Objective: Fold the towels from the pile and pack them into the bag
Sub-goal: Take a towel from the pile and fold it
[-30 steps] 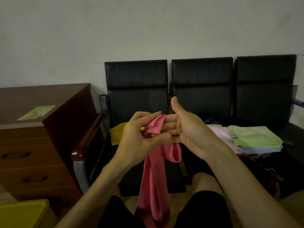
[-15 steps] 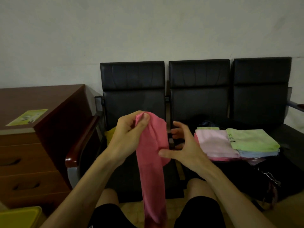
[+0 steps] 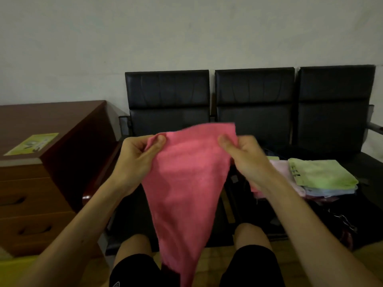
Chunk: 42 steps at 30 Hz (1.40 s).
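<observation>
The pink towel (image 3: 186, 172), bunched a moment earlier, now hangs spread: left hand (image 3: 136, 158) and right hand (image 3: 246, 160) each pinch a top corner; folding can likely begin

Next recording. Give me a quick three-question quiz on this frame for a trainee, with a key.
1. True or false: the pink towel is pinched at its top edge by both the left hand and the right hand.
2. Multiple choice: what colour is the top towel on the stack of folded towels at the right? A blue, B green, C yellow.
3. Fill in: the pink towel's lower end hangs between the person's ____.
Key: 1 true; 2 B; 3 knees.
</observation>
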Tool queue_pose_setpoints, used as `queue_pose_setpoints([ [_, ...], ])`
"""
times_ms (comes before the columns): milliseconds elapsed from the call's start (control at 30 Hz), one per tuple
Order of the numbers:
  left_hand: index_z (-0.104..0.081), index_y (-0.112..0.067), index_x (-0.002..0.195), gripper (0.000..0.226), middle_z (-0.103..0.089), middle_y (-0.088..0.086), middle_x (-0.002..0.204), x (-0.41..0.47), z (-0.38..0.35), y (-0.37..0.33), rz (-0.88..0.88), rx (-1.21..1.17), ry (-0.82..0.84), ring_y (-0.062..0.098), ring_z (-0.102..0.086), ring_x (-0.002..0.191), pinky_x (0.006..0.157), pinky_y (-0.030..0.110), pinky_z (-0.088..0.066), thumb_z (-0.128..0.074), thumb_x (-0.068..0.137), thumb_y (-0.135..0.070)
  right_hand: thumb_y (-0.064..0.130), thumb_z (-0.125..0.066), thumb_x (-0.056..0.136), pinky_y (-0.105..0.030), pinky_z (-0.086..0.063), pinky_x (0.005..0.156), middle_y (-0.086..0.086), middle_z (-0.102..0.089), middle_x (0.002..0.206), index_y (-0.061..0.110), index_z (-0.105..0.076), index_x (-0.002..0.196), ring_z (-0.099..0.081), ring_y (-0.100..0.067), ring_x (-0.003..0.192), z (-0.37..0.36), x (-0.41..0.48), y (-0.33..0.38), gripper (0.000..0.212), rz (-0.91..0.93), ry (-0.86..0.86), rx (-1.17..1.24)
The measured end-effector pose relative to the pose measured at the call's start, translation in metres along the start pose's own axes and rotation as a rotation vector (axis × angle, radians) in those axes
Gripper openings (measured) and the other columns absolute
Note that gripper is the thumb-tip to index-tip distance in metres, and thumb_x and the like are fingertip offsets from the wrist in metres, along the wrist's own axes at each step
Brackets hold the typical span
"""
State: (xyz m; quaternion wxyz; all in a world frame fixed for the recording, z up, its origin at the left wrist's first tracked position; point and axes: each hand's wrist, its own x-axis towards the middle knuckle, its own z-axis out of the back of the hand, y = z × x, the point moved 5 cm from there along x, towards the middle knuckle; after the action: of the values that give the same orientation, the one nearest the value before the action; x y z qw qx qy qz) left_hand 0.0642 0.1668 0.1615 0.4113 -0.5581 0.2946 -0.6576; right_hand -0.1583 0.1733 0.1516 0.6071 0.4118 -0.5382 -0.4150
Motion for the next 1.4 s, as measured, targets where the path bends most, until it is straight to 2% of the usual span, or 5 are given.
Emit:
queue_pose_setpoints([
  [667,-0.07,-0.025,0.104,0.033,-0.072,0.0,0.097,0.001,-0.03,0.018,0.078,0.096,-0.013,0.017,-0.07,0.09,0.084,0.039,-0.059,-0.041,0.102,-0.039,0.046,-0.049,0.09,-0.018,-0.039,0.048,0.007,-0.048,0.054,0.013,-0.052,0.065,-0.047,-0.005,0.048,0.008,0.005,-0.032,0.042,-0.033,-0.06,-0.01],
  [900,-0.064,-0.003,0.09,0.041,-0.068,-0.002,0.063,0.003,-0.074,0.036,0.484,-0.339,0.089,0.008,-0.067,0.06,0.055,0.021,-0.054,-0.041,0.104,-0.034,0.055,-0.048,0.092,-0.019,-0.058,0.074,0.006,-0.077,0.084,0.018,-0.067,0.096,-0.072,-0.004,0.079,-0.002,-0.01,-0.093,0.042,-0.403,-0.019,0.34],
  [1033,-0.062,0.006,0.11,0.045,-0.072,0.016,0.093,0.01,-0.085,0.044,0.623,-0.43,0.069,0.021,-0.072,0.079,0.062,0.03,-0.061,-0.047,0.102,-0.036,0.08,-0.062,0.056,-0.031,-0.055,0.093,0.003,-0.075,0.106,0.024,-0.074,0.109,-0.069,-0.011,0.102,-0.021,-0.036,-0.136,0.078,-0.496,0.176,0.571],
  [1200,-0.063,-0.004,0.096,0.036,-0.069,0.005,0.067,0.018,-0.082,0.062,0.671,-0.424,0.03,0.012,-0.069,0.055,0.048,0.022,-0.054,-0.046,0.102,-0.035,0.024,-0.08,0.064,-0.025,-0.057,0.078,0.007,-0.076,0.079,0.015,-0.076,0.075,-0.071,-0.003,0.077,-0.033,-0.063,-0.17,0.015,-0.617,0.258,0.372],
  [1400,-0.064,-0.004,0.105,0.036,-0.072,0.008,0.081,0.028,-0.059,0.104,0.784,-0.372,-0.077,0.014,-0.072,0.065,0.052,0.025,-0.056,-0.053,0.1,-0.037,0.034,-0.06,0.094,-0.004,-0.047,0.066,0.008,-0.067,0.088,0.017,-0.063,0.093,-0.064,0.013,0.067,-0.031,-0.07,-0.167,0.018,-0.745,0.217,0.262],
])
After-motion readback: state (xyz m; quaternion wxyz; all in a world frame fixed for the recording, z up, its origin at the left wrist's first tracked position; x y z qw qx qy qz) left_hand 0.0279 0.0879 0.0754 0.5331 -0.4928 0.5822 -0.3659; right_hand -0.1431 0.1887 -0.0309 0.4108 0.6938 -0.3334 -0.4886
